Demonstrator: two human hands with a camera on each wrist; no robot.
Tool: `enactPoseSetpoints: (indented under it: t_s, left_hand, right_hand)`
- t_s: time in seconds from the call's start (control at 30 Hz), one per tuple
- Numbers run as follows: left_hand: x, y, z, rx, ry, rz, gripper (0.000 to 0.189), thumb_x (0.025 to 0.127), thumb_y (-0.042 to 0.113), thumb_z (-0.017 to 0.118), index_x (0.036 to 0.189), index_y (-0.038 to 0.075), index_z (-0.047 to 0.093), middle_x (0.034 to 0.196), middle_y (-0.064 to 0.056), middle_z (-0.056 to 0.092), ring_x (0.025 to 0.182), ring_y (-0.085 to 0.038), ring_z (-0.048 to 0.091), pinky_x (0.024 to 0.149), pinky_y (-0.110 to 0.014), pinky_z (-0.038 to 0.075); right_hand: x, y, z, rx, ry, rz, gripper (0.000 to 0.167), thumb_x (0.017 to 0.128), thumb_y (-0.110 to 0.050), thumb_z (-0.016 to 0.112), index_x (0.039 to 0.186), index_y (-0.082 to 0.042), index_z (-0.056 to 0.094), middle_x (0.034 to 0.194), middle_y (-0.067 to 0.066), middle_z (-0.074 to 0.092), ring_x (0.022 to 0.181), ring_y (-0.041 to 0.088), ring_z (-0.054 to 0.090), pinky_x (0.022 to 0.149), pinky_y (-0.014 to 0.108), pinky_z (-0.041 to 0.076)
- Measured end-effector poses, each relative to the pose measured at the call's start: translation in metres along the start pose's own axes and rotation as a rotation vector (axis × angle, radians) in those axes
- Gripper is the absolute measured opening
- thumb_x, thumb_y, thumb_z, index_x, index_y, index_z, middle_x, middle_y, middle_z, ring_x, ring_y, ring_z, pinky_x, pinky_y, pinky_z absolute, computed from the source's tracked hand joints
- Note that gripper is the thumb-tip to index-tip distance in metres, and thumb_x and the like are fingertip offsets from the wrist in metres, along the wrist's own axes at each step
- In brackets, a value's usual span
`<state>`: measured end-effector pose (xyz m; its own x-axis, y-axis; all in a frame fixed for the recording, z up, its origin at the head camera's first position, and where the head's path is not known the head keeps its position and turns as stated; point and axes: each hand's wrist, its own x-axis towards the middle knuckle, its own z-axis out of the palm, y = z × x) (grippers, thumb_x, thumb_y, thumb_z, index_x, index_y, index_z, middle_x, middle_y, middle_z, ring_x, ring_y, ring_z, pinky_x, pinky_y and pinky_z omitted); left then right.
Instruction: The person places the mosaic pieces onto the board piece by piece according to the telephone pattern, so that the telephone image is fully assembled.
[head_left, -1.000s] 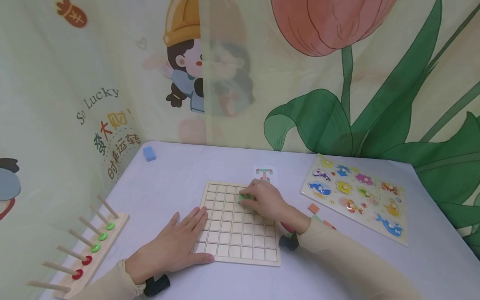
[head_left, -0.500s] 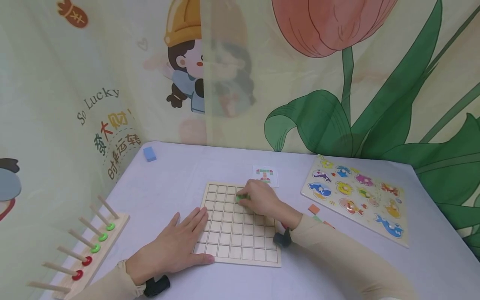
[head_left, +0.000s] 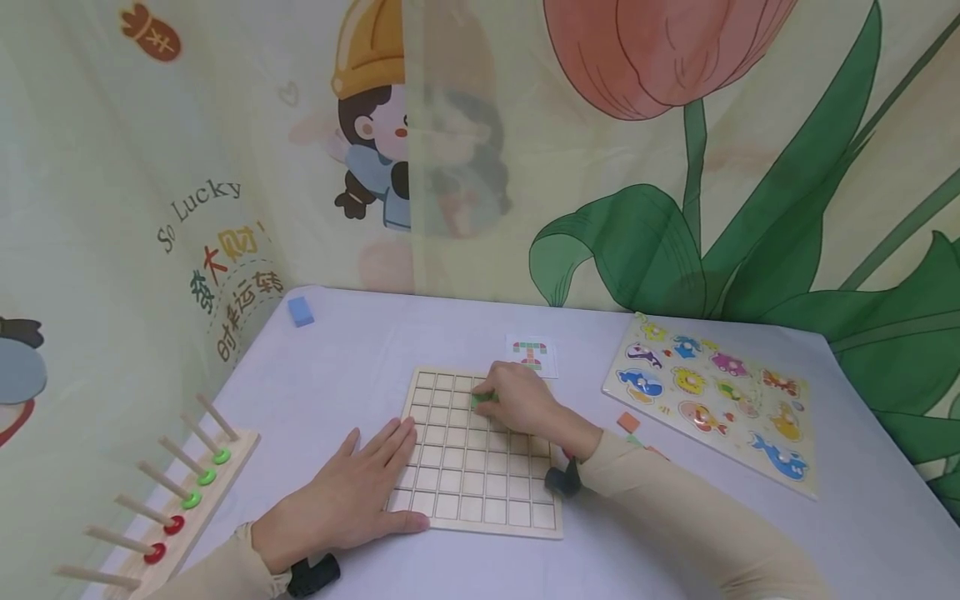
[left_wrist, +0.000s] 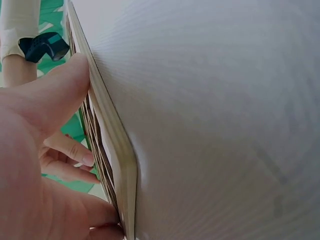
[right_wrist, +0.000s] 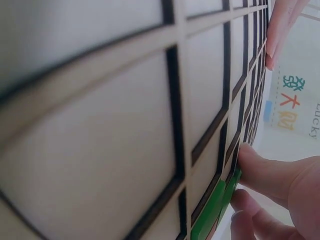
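Observation:
A wooden grid board lies on the white table. Its left edge and near corner are under my left hand, whose fingers are spread flat. In the left wrist view the left thumb rests on the board's edge. Near the far side of the board, my right hand pinches a small green tile between thumb and fingers, over a grid cell. In the right wrist view one green tile sits in the grid beside another green tile at the fingertips. The right hand hides other cells.
A pattern card lies behind the board. Loose tiles, one orange, lie to the right, partly behind the right sleeve. An animal puzzle board is farther right. At left stand a peg rack with rings and a blue block.
The right hand has shifted slightly left along the board with the green tile, then stayed nearly still. The left hand keeps its place on the board.

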<state>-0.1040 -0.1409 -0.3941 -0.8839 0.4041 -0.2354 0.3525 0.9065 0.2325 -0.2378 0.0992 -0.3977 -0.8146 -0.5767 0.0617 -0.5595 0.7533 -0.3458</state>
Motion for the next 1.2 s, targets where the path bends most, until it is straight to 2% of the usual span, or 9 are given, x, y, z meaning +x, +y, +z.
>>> enactPoseSetpoints:
  t_s: [0.27,0.47,0.63,0.8,1.0,1.2]
  left_hand:
    - [0.000,0.000,0.001,-0.002,-0.010,-0.004,0.112,0.086,0.080,0.055,0.162,0.003,0.027,0.172,-0.011,0.021,0.161,-0.031,0.019,0.122,-0.070,0.018]
    - [0.000,0.000,0.002,-0.002,-0.019,-0.006,0.113,0.085,0.083,0.053,0.162,0.005,0.026,0.173,-0.010,0.020,0.161,-0.031,0.018,0.122,-0.070,0.018]
    - [0.001,-0.001,0.003,-0.006,-0.010,-0.003,0.113,0.085,0.082,0.054,0.162,0.005,0.026,0.172,-0.010,0.021,0.161,-0.031,0.018,0.122,-0.070,0.018]
    - [0.000,0.000,0.002,-0.008,-0.008,-0.002,0.112,0.086,0.081,0.055,0.162,0.004,0.026,0.172,-0.011,0.021,0.161,-0.031,0.018,0.122,-0.070,0.017]
    - [0.000,0.002,0.001,-0.003,-0.018,-0.003,0.112,0.086,0.081,0.055,0.162,0.004,0.026,0.172,-0.011,0.021,0.161,-0.031,0.018,0.122,-0.070,0.018]
    - [0.000,0.001,-0.001,0.013,-0.013,-0.003,0.111,0.087,0.079,0.055,0.162,0.003,0.026,0.172,-0.012,0.020,0.161,-0.033,0.019,0.122,-0.070,0.018]
  right_hand:
    - [-0.002,0.002,0.001,0.014,0.014,-0.006,0.029,0.087,-0.019,0.083,0.114,-0.010,0.079,0.100,0.006,0.075,0.076,0.008,0.055,0.062,0.024,0.042]
    - [-0.016,0.007,-0.004,0.059,0.066,0.006,0.033,0.087,-0.021,0.083,0.118,-0.011,0.079,0.101,0.004,0.074,0.076,0.010,0.057,0.062,0.024,0.044]
    - [-0.034,0.014,-0.015,0.107,0.086,0.096,0.034,0.087,-0.021,0.083,0.121,-0.014,0.078,0.102,0.002,0.071,0.078,0.010,0.052,0.066,0.026,0.044]
    - [-0.058,0.031,-0.026,0.153,0.081,0.192,0.034,0.090,-0.022,0.080,0.124,-0.016,0.077,0.105,0.000,0.071,0.085,0.014,0.057,0.069,0.028,0.048]
    - [-0.094,0.048,-0.037,0.138,0.086,0.317,0.035,0.090,-0.024,0.079,0.124,-0.019,0.077,0.112,0.001,0.071,0.093,0.017,0.059,0.071,0.026,0.051]
    - [-0.116,0.058,-0.039,0.103,0.075,0.360,0.034,0.087,-0.022,0.082,0.121,-0.018,0.078,0.110,0.004,0.072,0.092,0.017,0.061,0.068,0.022,0.053]
